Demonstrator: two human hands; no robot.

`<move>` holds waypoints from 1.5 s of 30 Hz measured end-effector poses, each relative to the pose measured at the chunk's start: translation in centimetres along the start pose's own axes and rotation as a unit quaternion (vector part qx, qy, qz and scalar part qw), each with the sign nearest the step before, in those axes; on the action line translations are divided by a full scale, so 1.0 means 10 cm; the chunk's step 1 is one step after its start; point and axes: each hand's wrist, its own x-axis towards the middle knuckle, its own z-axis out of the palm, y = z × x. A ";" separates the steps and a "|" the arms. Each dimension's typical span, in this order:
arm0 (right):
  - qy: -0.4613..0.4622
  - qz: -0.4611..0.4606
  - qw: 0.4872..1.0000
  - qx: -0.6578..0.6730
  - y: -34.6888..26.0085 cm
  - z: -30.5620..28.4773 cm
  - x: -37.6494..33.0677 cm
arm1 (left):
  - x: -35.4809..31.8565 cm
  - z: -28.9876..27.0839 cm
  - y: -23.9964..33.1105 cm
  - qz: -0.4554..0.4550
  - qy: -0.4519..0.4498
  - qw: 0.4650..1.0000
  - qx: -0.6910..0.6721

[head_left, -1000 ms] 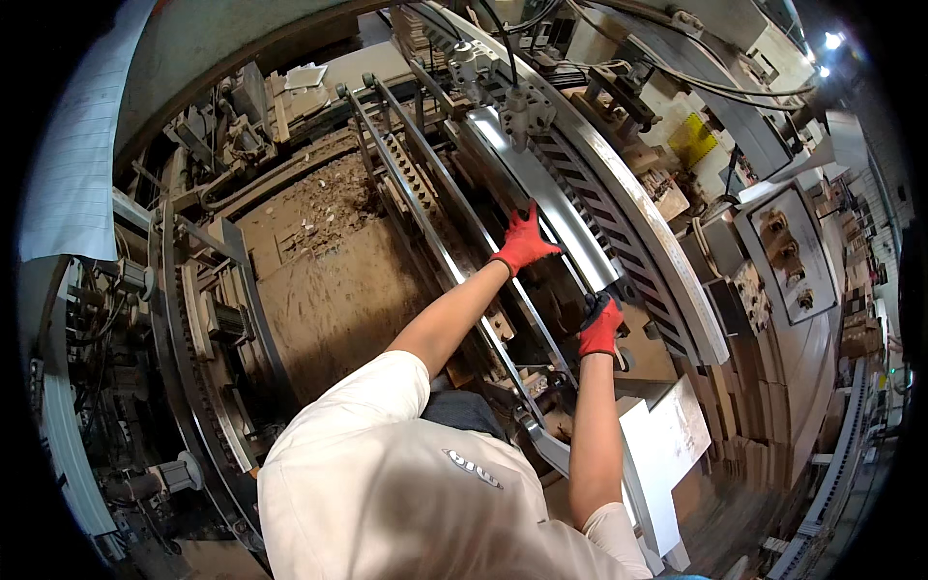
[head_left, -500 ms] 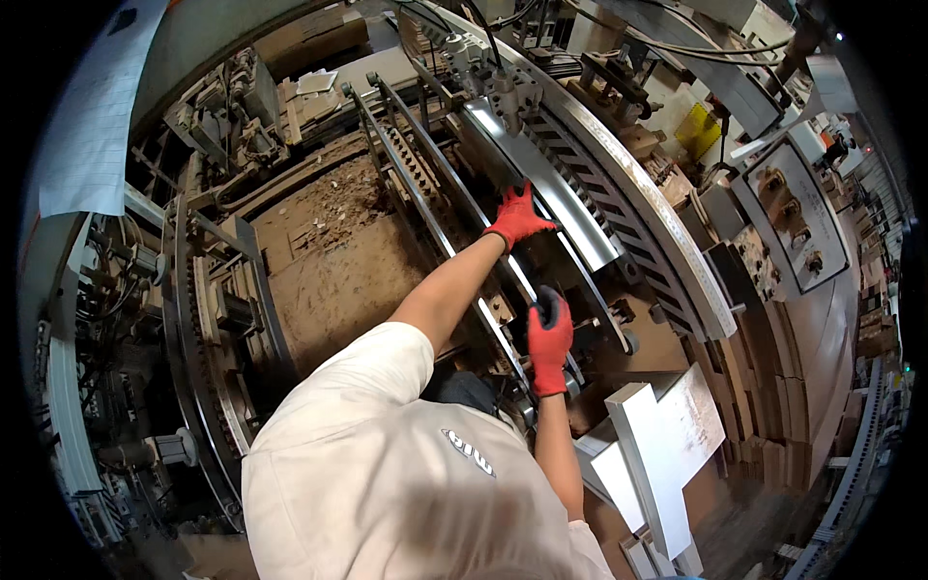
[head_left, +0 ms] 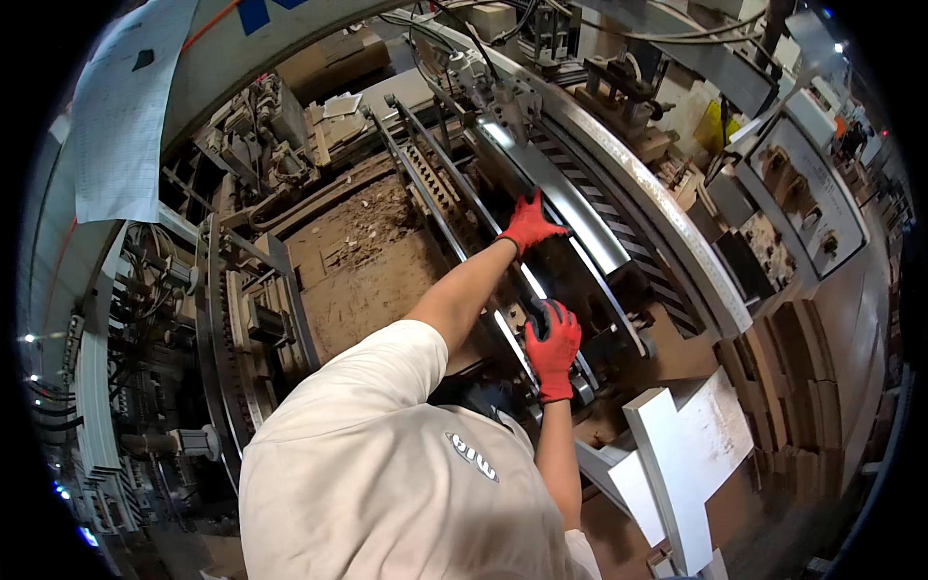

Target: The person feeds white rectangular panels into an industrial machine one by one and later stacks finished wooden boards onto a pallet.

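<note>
Palms: mostly hidden; can't tell if yr L hand (head_left: 532, 227) touches silver bar (head_left: 572, 206).
Bar top end: partly hidden behind cylinder (head_left: 505, 106).
Bar: just R of yr L hand; long axis diag., upper L to lower R, approx. parallel w/ rail (head_left: 533, 281).
L arm: reaching fwd & R, fingers spread.
R hand (head_left: 553, 350): fingers up, slightly bent, nr rail; grip unclear.
</note>
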 end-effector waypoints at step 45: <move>0.015 0.038 0.988 -0.152 -0.41 0.02 -0.11 | 0.02 0.04 -0.05 0.019 -0.018 0.998 -0.064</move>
